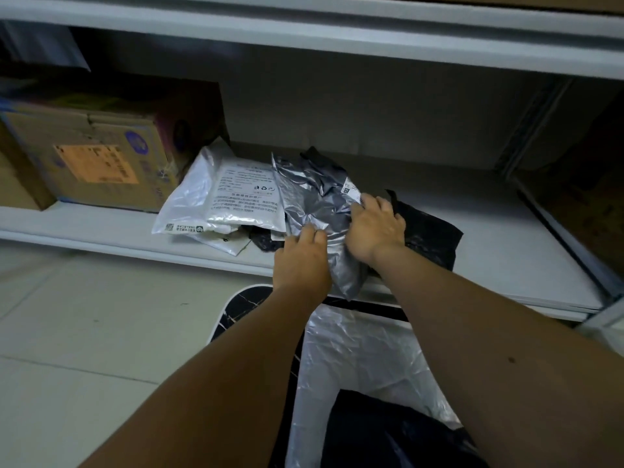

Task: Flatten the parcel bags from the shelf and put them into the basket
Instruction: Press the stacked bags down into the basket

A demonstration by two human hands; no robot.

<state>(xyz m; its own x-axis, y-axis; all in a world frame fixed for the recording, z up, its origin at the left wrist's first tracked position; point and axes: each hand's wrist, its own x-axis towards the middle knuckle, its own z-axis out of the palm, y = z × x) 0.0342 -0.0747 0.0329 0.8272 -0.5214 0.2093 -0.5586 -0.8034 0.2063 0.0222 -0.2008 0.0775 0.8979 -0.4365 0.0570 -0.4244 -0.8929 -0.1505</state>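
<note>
Cardboard box (91,157) at shelf (489,231) left end, white parcel bag (219,194) beside it, then left hand (301,261) and right hand (374,228), close together, gripping crumpled grey parcel bag (314,201) at shelf's front edge above basket (243,309).

Looks like a storeroom / parcel storage area, not a living space. Evidence: pale metal rack shelving (101,228) with an upright post (526,130) at right; taped cardboard box (91,157) with an orange shipping label; several plastic courier mailer bags (219,197) with printed text and QR code piled on the shelf. Plain light floor tiles (84,332) below. Dim lighting.
</note>
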